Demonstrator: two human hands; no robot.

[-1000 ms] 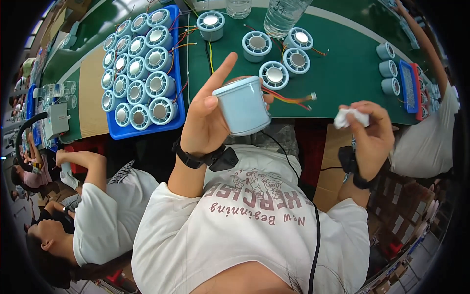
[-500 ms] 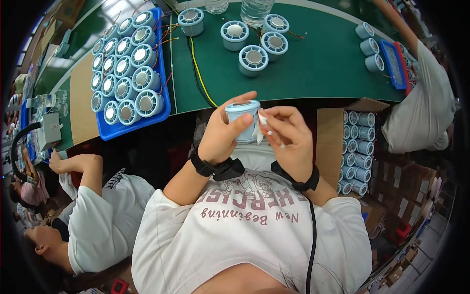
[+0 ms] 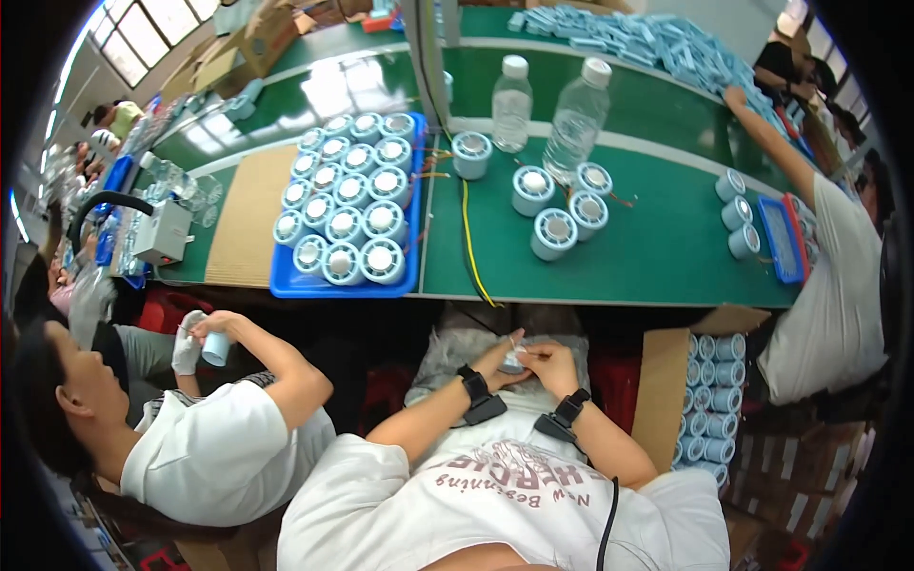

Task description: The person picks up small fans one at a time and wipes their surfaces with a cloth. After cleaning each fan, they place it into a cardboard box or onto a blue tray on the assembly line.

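Low over my lap, my left hand [image 3: 495, 365] is closed round a light-blue cylindrical housing [image 3: 512, 365], of which only a small part shows between the hands. My right hand [image 3: 551, 364] pinches a crumpled white wipe [image 3: 519, 350] against its side. The fingertips and the lower part of the housing are partly hidden. On the table ahead, several like housings [image 3: 555, 234] with silver discs and slotted rims stand in a loose group, thin wires beside them. A blue tray [image 3: 347, 286] at the left holds rows of them.
Two clear bottles [image 3: 577, 119] stand behind the group. A yellow-and-black cable [image 3: 469, 238] crosses the green table [image 3: 666, 257]. An open carton [image 3: 665, 381] of housings is at my right. A co-worker [image 3: 219, 428] sits at left; another person's arm [image 3: 776, 143] reaches in at right.
The view has tilted up, showing more of the table and the bottles. My hands have lowered toward my lap, still holding the housing and the wipe.
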